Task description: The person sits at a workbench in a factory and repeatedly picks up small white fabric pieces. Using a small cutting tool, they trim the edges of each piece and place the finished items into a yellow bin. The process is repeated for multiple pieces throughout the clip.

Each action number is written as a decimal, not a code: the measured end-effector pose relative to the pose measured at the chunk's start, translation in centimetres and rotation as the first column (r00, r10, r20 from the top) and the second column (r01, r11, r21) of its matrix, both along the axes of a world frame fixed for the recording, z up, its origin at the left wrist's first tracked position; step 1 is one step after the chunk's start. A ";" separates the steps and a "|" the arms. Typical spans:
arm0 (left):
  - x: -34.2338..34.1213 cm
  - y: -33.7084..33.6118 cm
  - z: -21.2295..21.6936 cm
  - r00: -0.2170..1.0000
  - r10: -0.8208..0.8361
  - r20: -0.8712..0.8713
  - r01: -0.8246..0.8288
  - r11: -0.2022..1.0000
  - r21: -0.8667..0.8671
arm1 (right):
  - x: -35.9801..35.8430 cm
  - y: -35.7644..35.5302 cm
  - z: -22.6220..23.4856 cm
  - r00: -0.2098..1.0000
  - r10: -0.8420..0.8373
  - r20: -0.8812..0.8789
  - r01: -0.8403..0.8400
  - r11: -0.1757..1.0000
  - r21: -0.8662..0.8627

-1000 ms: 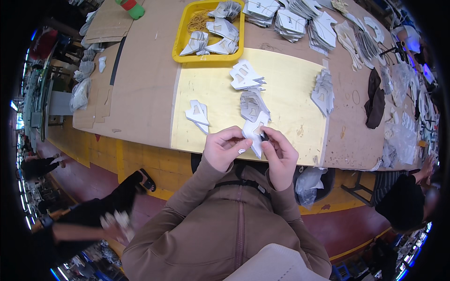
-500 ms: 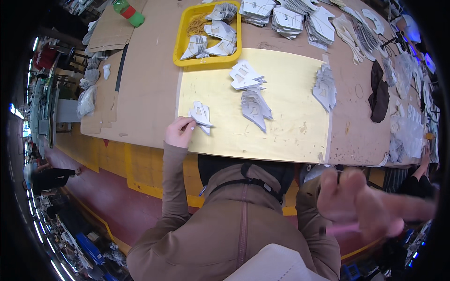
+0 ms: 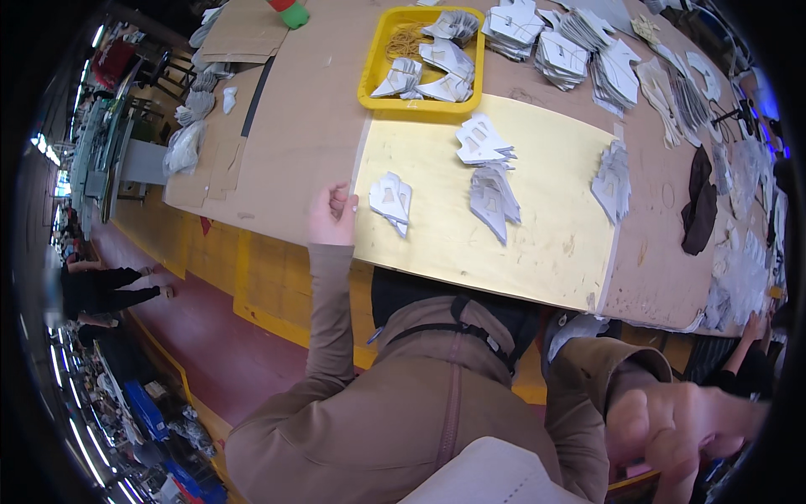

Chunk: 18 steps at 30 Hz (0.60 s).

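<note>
My left hand rests at the left edge of the pale yellow board, its fingers curled in with nothing in them. Just right of it, apart from the fingers, lies a small stack of grey-white cut pieces with little window-like cutouts. Two more such stacks, an upper one and a lower one, touch in the board's middle. Another stack lies at its right edge. At the lower right, off the table, my right hand is raised close and closed; something pink shows under it, mostly hidden.
A yellow tray behind the board holds rubber bands and bundled pieces. More banded stacks stand at the back right, near a dark cloth strip. A green bottle is at the back left. People are nearby on both sides.
My left hand has let go of the small stack and drawn back left, its fingers curling. My right hand has moved lower. The whole view has shifted and turned slightly.
</note>
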<state>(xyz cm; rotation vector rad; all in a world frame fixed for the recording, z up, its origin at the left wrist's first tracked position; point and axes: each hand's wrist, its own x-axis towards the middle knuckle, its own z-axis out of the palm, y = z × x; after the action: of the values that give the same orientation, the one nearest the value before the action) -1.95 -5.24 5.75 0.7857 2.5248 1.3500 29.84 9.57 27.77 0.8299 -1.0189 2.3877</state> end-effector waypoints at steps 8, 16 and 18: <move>6.1 3.8 2.3 0.922 -0.377 -0.086 0.386 0.910 0.154 | -0.8 0.0 -0.3 0.999 -0.043 0.005 0.043 0.999 0.023; 11.1 7.4 -2.0 0.828 -0.475 -0.297 0.483 0.874 -0.050 | 0.2 -0.6 0.2 0.998 -0.048 -0.043 0.050 0.998 0.029; 11.0 7.5 -2.5 0.860 -0.483 -0.162 0.484 0.874 -0.040 | 0.1 0.0 0.5 0.999 -0.041 -0.003 0.041 0.999 0.021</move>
<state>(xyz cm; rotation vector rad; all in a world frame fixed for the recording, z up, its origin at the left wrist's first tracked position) 9.05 2.22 3.27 1.4697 2.2075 1.1474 29.95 9.52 28.27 0.8119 -1.0512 2.3452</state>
